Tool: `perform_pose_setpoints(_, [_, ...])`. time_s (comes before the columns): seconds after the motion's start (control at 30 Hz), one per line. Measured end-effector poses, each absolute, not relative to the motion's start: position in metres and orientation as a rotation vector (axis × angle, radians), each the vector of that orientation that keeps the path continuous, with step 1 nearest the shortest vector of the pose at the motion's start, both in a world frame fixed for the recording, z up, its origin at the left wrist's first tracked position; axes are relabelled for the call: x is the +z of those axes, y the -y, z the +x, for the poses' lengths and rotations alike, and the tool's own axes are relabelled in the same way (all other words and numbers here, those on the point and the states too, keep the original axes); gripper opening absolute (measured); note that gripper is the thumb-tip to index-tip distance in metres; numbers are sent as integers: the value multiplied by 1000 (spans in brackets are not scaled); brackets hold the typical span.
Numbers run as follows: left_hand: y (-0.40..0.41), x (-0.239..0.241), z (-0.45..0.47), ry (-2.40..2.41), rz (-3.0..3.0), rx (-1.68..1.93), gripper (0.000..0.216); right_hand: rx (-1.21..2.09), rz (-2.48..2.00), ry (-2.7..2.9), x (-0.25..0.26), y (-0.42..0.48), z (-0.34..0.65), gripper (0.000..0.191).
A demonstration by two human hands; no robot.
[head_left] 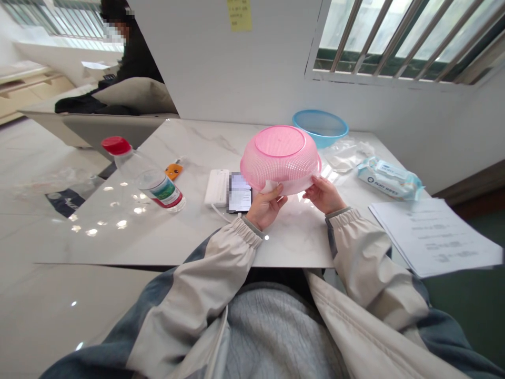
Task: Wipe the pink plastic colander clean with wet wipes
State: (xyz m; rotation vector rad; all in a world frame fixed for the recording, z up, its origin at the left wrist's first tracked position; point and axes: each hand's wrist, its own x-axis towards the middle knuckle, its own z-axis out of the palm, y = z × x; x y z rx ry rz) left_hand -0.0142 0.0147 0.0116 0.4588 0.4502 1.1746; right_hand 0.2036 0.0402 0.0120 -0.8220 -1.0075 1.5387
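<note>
A pink plastic mesh basket (281, 156) is held upside down just above the white marble table (189, 231). My left hand (265, 206) grips its near rim on the left, fingers curled around the edge together with a white wipe (272, 185). My right hand (324, 193) holds the near rim on the right, fingers closed on it. A blue mesh basket (320, 126) stands upright behind the pink one.
A clear bottle with a red cap (144, 175) lies on its side at left. A white power bank (216, 187) and phone (240, 193) lie beside my left hand. A wet-wipe pack (389, 178) and papers (434, 236) are at right. Another person (130, 58) sits far left.
</note>
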Motion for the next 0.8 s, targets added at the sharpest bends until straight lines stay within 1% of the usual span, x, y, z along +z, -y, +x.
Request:
perform_pose_setpoints(0.17, [-10,14,-13,-442,488,1155,23,1694,-744,1163,6,-38,201,61])
perform_pose_setpoints(0.23, [-8,17,-13,-441,514,1137,24,1751,-742,1243,3,-37,199,64])
perform_pose_setpoints(0.4, [-6,19,-12,-451,633,1050,28,1659,-810,1203,1,-36,195,54])
perform_pose_setpoints(0.63, [-8,17,-12,-485,616,1089,32,1611,-744,1098,11,-32,193,47])
perform_pose_setpoints(0.8, [-12,16,-14,-452,519,1115,23,1503,-741,967,18,-37,200,39])
